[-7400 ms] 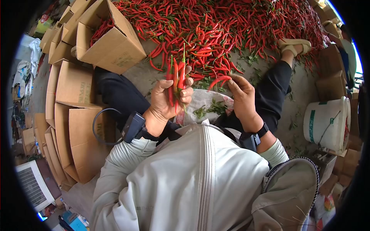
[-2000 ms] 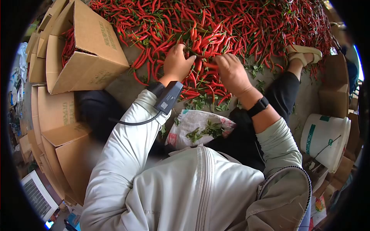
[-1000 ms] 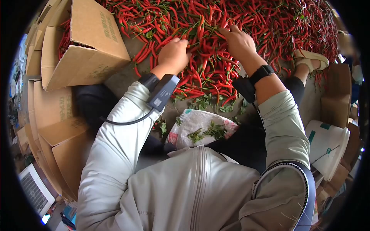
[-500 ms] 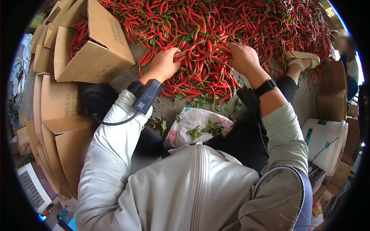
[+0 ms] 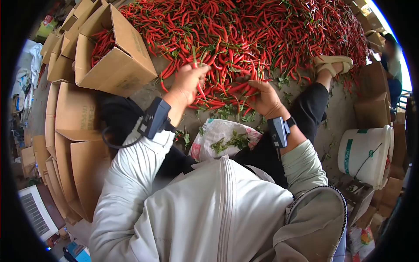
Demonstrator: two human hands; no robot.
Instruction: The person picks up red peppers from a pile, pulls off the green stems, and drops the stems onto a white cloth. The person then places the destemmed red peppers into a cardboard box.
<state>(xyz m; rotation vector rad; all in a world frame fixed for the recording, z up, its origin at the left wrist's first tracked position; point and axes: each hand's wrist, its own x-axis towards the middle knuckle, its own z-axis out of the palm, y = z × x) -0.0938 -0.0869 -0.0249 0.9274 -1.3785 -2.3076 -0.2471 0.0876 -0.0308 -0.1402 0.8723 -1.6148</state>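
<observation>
A wide heap of red chili peppers [image 5: 262, 30] with green stems covers the floor in front of me. At the heap's near left edge, my left hand [image 5: 190, 81] has its fingers pressed together on something green and reddish, partly blurred. My right hand [image 5: 264, 97] is palm up at the near edge, its fingers curled round several red peppers [image 5: 239, 88]. A white sack [image 5: 209, 137] with green leaves [image 5: 235, 140] on it lies between my legs, below both hands.
An open cardboard box [image 5: 124, 70] holding peppers stands at the upper left, with more boxes [image 5: 76, 109] below it. On the right are a white bucket [image 5: 364, 153] and cartons [image 5: 373, 96]. A person [image 5: 393, 65] is at the far right.
Both hands have come nearer to my body. My right hand has turned palm up with peppers in it, and my left hand has lifted with its fingers pinched.
</observation>
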